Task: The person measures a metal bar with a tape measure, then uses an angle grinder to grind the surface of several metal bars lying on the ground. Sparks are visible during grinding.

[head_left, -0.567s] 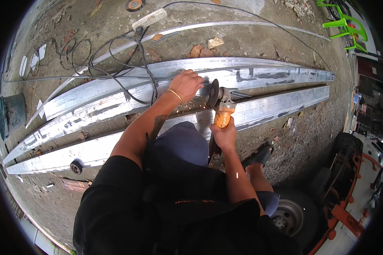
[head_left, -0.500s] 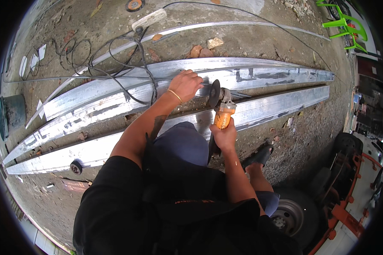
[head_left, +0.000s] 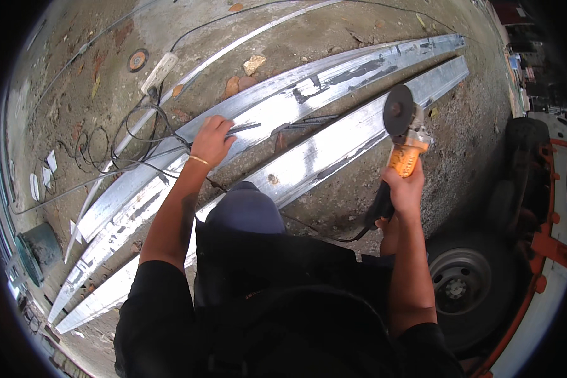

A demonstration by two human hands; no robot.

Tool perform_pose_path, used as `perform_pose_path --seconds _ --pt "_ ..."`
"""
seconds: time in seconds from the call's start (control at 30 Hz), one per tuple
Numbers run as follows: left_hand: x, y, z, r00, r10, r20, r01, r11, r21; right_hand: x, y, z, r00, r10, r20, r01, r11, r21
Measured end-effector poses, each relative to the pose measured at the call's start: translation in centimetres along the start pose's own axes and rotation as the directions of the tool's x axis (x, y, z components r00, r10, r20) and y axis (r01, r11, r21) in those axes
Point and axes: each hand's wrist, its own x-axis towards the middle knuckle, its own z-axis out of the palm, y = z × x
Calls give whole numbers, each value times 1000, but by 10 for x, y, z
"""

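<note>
Far left: a tangle of black cable point(head_left: 138, 135) lies on the dirt ground point(head_left: 334, 38), running up to a white power strip point(head_left: 159, 72); a spare cutting disc point(head_left: 137, 60) lies flat near it.
Left hand: the left hand point(head_left: 211, 141) is closed down on the upper metal channel point(head_left: 334, 79), fingers curled over a thin dark rod point(head_left: 242, 128) that lies on its face; it looks pinched, though the view is too small to be sure.
Channels: two long silvery metal channels lie side by side on the ground, running from lower left to upper right; the lower channel point(head_left: 334, 148) passes just in front of the person's knee point(head_left: 246, 208).
Right hand: the right hand point(head_left: 404, 189) is wrapped tight around the orange body of an angle grinder point(head_left: 404, 138), with its cord trailing down behind.
Grinder: its disc point(head_left: 398, 110) is lifted off the metal, hanging above the right part of the lower channel and not touching it.
Far right: a vehicle wheel point(head_left: 460, 290) and an orange frame point(head_left: 542, 246) stand close by the right elbow.
Step in hand: judged from this, a pause between cuts, one hand steadying or marking, the tool held clear.
Next move calls for: bringing the disc down squarely to the chosen spot, keeping the cord and the left fingers well away from its path.
</note>
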Motion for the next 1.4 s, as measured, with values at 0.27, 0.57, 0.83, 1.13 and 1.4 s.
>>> perform_pose_path --seconds 0.27,0.57,0.83,1.13,1.4 --pt "-12 -17 -12 996 -16 90 3 990 141 -10 29 -22 979 171 -114 -152 975 162" --pt "28 4 31 990 118 75 -127 982 140 -7 25 -3 978 196 -76 -183 972 148" --pt "110 50 84 965 92 246 -115 990 81 -11 30 -1 989 140 -57 -135 988 82" --pt "107 -192 24 784 -613 100 470 690 550 -31 60 -22 986 132 -104 -124 989 77" --pt "110 -151 25 882 -470 47 330 683 652 -26 58 -19 985 152 -85 -141 982 125"
